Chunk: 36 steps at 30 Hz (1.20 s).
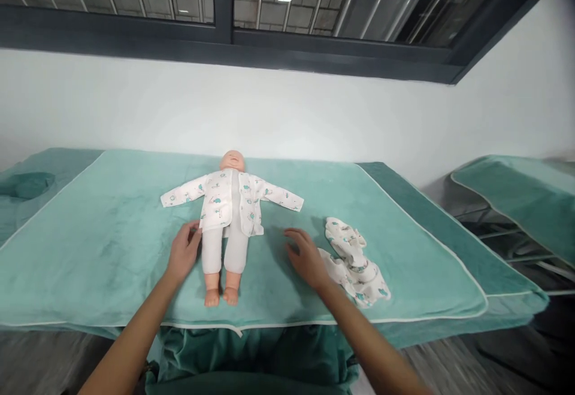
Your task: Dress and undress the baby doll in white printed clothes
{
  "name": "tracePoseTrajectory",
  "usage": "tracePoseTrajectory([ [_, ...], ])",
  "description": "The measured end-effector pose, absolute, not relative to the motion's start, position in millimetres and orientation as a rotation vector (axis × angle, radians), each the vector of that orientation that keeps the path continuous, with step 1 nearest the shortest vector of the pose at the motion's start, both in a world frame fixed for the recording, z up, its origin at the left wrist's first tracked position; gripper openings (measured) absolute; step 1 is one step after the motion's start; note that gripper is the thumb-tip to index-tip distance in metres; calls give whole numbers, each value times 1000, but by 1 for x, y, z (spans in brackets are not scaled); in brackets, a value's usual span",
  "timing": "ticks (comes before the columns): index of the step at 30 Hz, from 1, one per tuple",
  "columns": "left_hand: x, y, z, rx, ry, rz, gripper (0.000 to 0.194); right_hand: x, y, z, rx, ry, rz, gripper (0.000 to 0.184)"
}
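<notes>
A baby doll point(224, 251) lies on its back on the green-covered bed, head toward the wall and bare feet toward me. Its arms are spread out in the sleeves of a white printed baby jacket point(218, 203), whose front hangs unfastened over the white body. My left hand point(184, 251) is beside the jacket's lower left corner, thumb and fingers slightly apart, fingertips at the hem. To the right of the doll, my right hand point(308, 257) hovers with its fingers apart and nothing in them. Crumpled white printed baby clothing point(357, 263) lies just beyond that hand.
The bed point(112, 233) has a light green cover with pale piping along its near edge. Behind it stands a white wall point(287, 119) under a dark-framed window point(224, 36) with bars outside. Another green-covered bed point(530, 197) is at the right.
</notes>
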State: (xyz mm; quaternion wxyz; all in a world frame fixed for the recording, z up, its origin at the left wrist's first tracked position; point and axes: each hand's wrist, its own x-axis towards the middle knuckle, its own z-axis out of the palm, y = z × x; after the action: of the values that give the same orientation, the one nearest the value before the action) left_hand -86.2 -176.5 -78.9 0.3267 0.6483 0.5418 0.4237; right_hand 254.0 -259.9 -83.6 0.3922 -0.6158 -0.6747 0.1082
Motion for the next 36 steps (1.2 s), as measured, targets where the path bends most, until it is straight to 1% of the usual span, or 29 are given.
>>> tracePoseTrajectory([
  [2, -94, -202, -81, 1894, 1383, 1086, 41, 291, -270, -67, -1643, -1680, 56, 26],
  [4, -98, -230, -84, 2133, 1315, 1048, 37, 326, -277, -49, -1860, -1619, -142, 30],
  [6, -95, -256, -88, 2402, 1142, 943, 42, 356, -280, -36, -2185, -1557, -201, 33],
  [8, -87, -273, -92, 2640, 966, 782, 55, 378, -279, -33, -2474, -1501, -140, 36],
  [9, -82, -278, -94, 2719, 931, 721, 58, 386, -276, -35, -2576, -1492, -76, 37],
  [10, -78, -279, -96, 2774, 928, 685, 57, 392, -273, -38, -2644, -1500, -4, 37],
  [13, -69, -273, -98, 2851, 988, 699, 44, 397, -262, -50, -2690, -1561, 154, 33],
  [16, -66, -263, -95, 2904, 967, 705, 39, 388, -255, -49, -2550, -1615, 221, 28],
  [19, -63, -253, -88, 2903, 968, 690, 39, 365, -254, -32, -2223, -1694, 321, 28],
  [24, -46, -239, -84, 2748, 1016, 674, 42, 309, -259, 24, -1769, -1585, 549, 37],
  [28, -40, -234, -76, 2397, 968, 733, 44, 263, -256, 69, -1416, -1692, 860, 36],
  [31, -48, -232, -41, 1929, 930, 921, 48, 229, -249, 94, -1181, -1783, 1093, 35],
  [32, -51, -231, -23, 1776, 926, 1005, 53, 217, -246, 100, -1107, -1815, 1153, 34],
  [34, -57, -230, 16, 1614, 759, 1099, 66, 193, -240, 113, -962, -1894, 1246, 31],
  [36, -61, -231, 51, 1564, 658, 1109, 76, 171, -234, 126, -838, -1974, 1305, 31],
])
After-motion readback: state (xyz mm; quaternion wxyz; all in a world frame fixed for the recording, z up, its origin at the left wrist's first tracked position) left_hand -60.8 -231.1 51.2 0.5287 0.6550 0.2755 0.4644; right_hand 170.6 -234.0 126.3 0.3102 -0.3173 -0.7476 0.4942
